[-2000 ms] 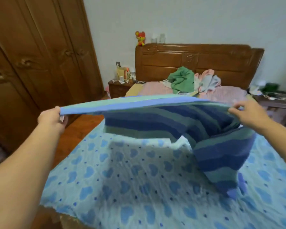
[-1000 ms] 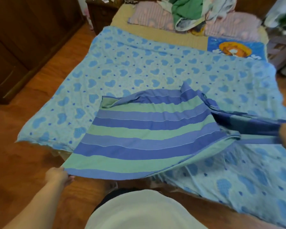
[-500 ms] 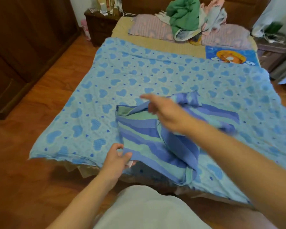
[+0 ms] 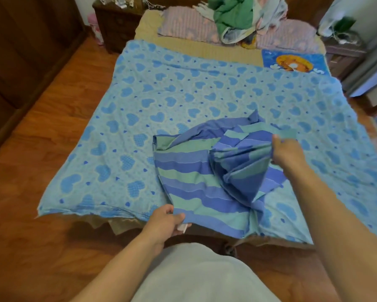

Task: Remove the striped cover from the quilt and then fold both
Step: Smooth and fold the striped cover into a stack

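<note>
Because the right hand [image 4: 286, 152] clutches a gathered bunch of the striped cover [image 4: 196, 182] rather than a clean corner, the head view suggests the fold could come out crooked: layers may slip unevenly, or the lifted fabric may drag and wrinkle the heart-print quilt [image 4: 183, 94] beneath. The left hand [image 4: 164, 222] pinches the cover's near corner at the bed's foot edge, fingers curled around the cloth. The cover, banded in dark blue, lighter blue and green, lies partly flat on the near middle of the quilt, its right portion bunched and raised. The quilt is spread open across the bed, unfolded.
</note>
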Motion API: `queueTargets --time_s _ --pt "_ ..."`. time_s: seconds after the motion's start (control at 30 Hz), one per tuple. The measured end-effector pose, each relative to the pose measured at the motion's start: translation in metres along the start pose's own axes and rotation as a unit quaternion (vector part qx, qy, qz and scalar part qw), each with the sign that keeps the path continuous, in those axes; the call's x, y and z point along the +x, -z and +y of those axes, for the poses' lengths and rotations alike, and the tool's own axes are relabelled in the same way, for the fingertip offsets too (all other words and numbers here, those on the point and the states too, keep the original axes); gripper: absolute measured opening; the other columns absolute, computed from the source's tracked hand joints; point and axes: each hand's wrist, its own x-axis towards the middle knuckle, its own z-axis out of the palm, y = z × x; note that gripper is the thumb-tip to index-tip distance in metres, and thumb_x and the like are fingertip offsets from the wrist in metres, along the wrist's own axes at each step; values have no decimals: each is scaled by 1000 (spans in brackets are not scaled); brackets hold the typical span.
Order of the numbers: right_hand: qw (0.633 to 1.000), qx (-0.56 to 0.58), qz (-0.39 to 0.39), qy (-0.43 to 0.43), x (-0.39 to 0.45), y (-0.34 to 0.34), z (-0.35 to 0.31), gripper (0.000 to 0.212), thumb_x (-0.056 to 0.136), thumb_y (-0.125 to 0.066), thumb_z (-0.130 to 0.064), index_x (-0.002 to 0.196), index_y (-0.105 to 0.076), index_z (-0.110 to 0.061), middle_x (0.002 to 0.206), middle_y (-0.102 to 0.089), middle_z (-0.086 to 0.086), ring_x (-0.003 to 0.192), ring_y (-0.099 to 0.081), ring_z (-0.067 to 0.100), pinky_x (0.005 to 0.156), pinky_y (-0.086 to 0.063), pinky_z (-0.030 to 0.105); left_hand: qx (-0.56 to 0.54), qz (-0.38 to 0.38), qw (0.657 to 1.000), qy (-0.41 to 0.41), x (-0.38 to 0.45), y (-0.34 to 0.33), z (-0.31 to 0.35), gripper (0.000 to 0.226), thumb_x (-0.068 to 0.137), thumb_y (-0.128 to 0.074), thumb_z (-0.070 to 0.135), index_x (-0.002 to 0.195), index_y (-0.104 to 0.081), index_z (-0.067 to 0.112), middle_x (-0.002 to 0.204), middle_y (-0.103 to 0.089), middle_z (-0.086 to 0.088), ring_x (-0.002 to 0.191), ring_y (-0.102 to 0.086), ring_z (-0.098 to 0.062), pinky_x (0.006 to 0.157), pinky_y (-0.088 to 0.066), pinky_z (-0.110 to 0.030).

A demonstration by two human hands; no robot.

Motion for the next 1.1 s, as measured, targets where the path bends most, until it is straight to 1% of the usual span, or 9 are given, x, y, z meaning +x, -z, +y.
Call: queueTargets --time_s 0.13,0.2,0.27,0.4,0.5,0.6,0.77,0.9,1.1 --pt "890 332 252 184 -14 110 -101 35 101 -44 -37 68 -36 -27 63 -36 -7 55 -37 1 59 -33 26 0 -7 1000 -26 -2 0 17 8 96 -57 0 99 -63 5 101 -75 -15 84 -73 -23 64 -58 -29" --pt "854 357 229 303 -39 138 -132 26 102 -47 -33 78 -41 -26 70 -44 -11 59 -46 -6 63 -37 16 8 -4 999 -40 -2 0 21 8 95 -59 1 96 -65 7 99 -75 -14 85 -71 -24 76 -58 -38" --pt "873 304 149 351 -51 137 -148 22 102 -49 -31 86 -52 -17 76 -57 -9 67 -60 -5 66 -47 17 3 -3 999 -44 -4 0 21 10 94 -60 2 95 -66 9 99 -75 -11 85 -70 -22 81 -58 -40" --pt "952 54 -26 300 -63 70 -139 28 98 -56 -34 90 -58 -7 82 -62 7 75 -58 22 67 -46 36 -29 -27 999 -36 -14 -2 18 12 95 -61 3 104 -66 8 101 -76 -5 85 -74 -20 71 -58 -29" --pt "926 -44 -175 331 -103 -2 -104 29 94 -62 -34 79 -49 -13 73 -53 2 67 -47 18 62 -39 34 -61 -59 995 -44 -22 -1 19 10 96 -57 1 101 -64 7 100 -76 -8 86 -75 -23 67 -57 -28" --pt "920 23 -326 215 -149 -68 -50 37 94 -62 -30 71 -37 -15 65 -35 -1 59 -30 14 57 -29 31 -72 -64 994 -46 -23 2 19 8 97 -56 1 99 -61 6 102 -75 -15 86 -75 -26 63 -56 -27" --pt "973 178 -117 -87 -151 -93 2 37 96 -56 -29 69 -38 -12 66 -40 6 66 -41 24 57 -30 35 -38 -60 997 -18 -20 -1 5 7 96 -57 0 96 -55 7 108 -71 -23 85 -75 -27 70 -60 -33" --pt "958 282 -34 -27 -135 -67 -3 29 91 -64 -33 69 -53 -18 66 -56 -2 68 -59 20 63 -47 38 -55 -79 995 4 -17 -4 -1 18 93 -65 6 109 -58 2 108 -73 -18 85 -75 -25 72 -59 -33" --pt "927 323 -177 70 -174 -74 -40 22 81 -74 -1 84 -70 -23 72 -65 -11 67 -57 2 66 -46 13 -114 -96 988 35 -18 -11 1 27 86 -74 7 110 -62 2 85 -71 -7 71 -69 -16 72 -57 -31"
